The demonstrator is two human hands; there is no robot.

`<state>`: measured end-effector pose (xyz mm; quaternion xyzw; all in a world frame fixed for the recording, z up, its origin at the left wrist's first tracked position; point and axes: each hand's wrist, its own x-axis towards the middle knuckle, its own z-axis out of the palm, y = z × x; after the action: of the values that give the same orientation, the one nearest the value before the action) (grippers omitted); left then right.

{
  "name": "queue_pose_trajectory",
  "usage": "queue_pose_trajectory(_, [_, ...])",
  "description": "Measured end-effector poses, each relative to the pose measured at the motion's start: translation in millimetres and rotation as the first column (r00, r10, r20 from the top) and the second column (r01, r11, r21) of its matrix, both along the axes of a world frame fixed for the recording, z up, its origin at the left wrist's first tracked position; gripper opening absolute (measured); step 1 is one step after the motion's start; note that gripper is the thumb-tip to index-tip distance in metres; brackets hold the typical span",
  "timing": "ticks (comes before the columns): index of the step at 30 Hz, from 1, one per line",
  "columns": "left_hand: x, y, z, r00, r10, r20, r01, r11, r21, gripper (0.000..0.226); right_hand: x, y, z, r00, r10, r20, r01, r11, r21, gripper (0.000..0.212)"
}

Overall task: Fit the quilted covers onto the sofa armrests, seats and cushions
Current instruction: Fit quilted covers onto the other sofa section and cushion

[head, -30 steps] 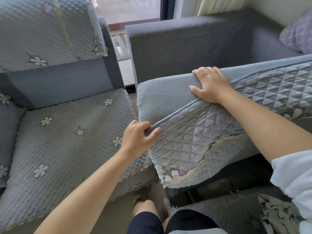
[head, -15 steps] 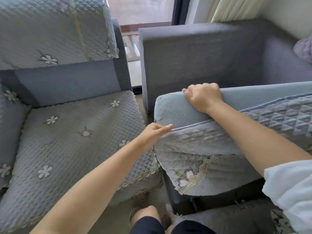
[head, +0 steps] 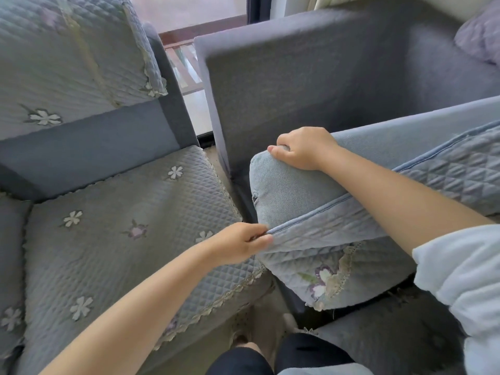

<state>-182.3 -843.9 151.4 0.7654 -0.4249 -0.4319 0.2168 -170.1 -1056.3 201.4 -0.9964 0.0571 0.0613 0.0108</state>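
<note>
A pale blue seat cushion [head: 286, 190] is held up on edge at the right, in front of a bare grey sofa. A quilted cover [head: 319, 247] with a piped edge, lace trim and a purple flower lies over its near face. My left hand [head: 238, 246] pinches the cover's piped corner at the cushion's left end. My right hand [head: 303, 148] grips the cushion's upper left corner, fingers curled over the top edge.
The armchair on the left wears a quilted flowered seat cover [head: 121, 228] and back cover [head: 67, 58]. A bare grey armrest [head: 284, 85] stands behind the cushion. A lilac pillow [head: 481, 39] lies at far right. My legs and feet [head: 257, 345] stand in the narrow gap.
The cushion has tipped lower and nearer. My left hand let go, reached with fingers straight, and now pinches the cover's corner again. My right hand curled over the cushion's top corner.
</note>
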Motion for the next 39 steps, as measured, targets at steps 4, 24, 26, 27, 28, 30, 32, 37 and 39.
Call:
queue_pose_trajectory(4, [1.2, -0.8, 2.1, 0.916, 0.212, 0.34, -0.138, 0.963, -0.23, 0.044, 5.9, -0.1, 0.7, 1.0, 0.006, 0.007, -0.007, 1.0, 0.027, 0.045])
queue_pose_trajectory(24, [36.7, -124.2, 19.5, 0.798, 0.57, 0.196, -0.343, 0.696, -0.63, 0.059, -63.6, -62.7, -1.5, 0.932, -0.312, 0.184, 0.265, 0.934, 0.24, 0.055])
queue_pose_trajectory(26, [42.1, -131.1, 19.7, 0.796, 0.599, 0.087, -0.409, 0.638, -0.652, 0.048, -63.2, -65.6, 1.2, 0.926, -0.314, 0.21, 0.266, 0.936, 0.23, 0.054])
queue_pose_trajectory(27, [43.5, -133.5, 19.7, 0.806, 0.59, 0.048, -0.424, 0.631, -0.649, 0.043, -66.2, -65.7, 2.3, 0.924, -0.316, 0.214, 0.267, 0.936, 0.229, 0.056])
queue_pose_trajectory(28, [45.2, -138.6, 20.3, 0.824, 0.564, 0.042, -0.408, 0.645, -0.646, 0.04, -71.2, -68.9, 4.0, 0.92, -0.326, 0.219, 0.272, 0.931, 0.242, 0.056])
queue_pose_trajectory(30, [46.8, -143.4, 19.2, 0.849, 0.519, 0.095, -0.34, 0.676, -0.654, 0.037, -88.6, -71.6, 8.2, 0.927, -0.291, 0.237, 0.214, 0.928, 0.305, 0.053])
queue_pose_trajectory(32, [51.9, -150.8, 18.0, 0.869, 0.475, 0.142, -0.275, 0.7, -0.658, 0.036, -111.8, -78.6, 9.7, 0.938, -0.195, 0.286, 0.121, 0.959, 0.257, 0.049])
queue_pose_trajectory(37, [64.0, -167.0, 22.7, 0.915, 0.32, 0.246, -0.106, 0.779, -0.618, 0.035, -149.9, -74.6, -0.9, 0.932, -0.101, 0.347, 0.132, 0.989, -0.069, 0.065])
queue_pose_trajectory(39, [66.3, -170.2, 25.0, 0.918, 0.237, 0.318, -0.002, 0.804, -0.595, 0.045, -147.4, -68.3, 2.3, 0.924, -0.128, 0.359, 0.165, 0.984, -0.072, 0.057])
